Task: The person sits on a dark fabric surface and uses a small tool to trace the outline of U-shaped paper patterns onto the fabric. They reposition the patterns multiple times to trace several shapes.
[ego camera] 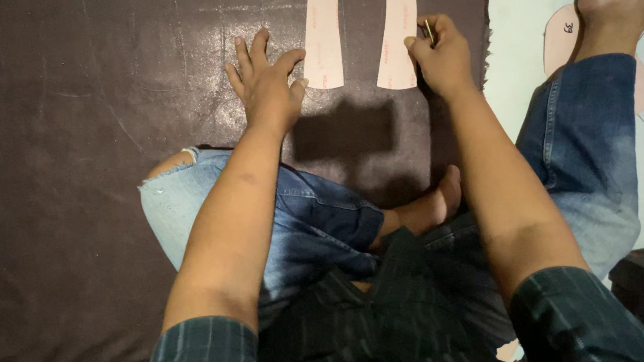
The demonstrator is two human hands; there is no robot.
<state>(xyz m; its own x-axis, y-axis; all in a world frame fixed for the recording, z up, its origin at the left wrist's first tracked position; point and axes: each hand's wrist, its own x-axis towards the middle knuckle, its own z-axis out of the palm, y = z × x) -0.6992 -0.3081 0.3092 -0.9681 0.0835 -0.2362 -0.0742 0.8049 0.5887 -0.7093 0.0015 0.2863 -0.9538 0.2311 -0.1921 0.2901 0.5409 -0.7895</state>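
Floor-level shoemaking workshop: pink horseshoe-shaped pattern (pixel 359 23) on dark leather sheet (pixel 52 155).

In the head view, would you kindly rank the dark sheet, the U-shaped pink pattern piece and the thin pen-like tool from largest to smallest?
1. Dark sheet, by far the largest.
2. U-shaped pink pattern piece, pressed by the left hand.
3. Thin pen-like tool, mostly hidden inside the right hand.

a pale pink horseshoe-shaped template (pixel 355 7) lies flat on a dark brown sheet of material (pixel 52 155), near the sheet's far right corner. its arch points to the far edge and its 2 legs point toward the person. faint print runs along both legs. a thin yellowish marking tool (pixel 428 31) stands just beside the outer edge of the right leg, close to that leg's end.
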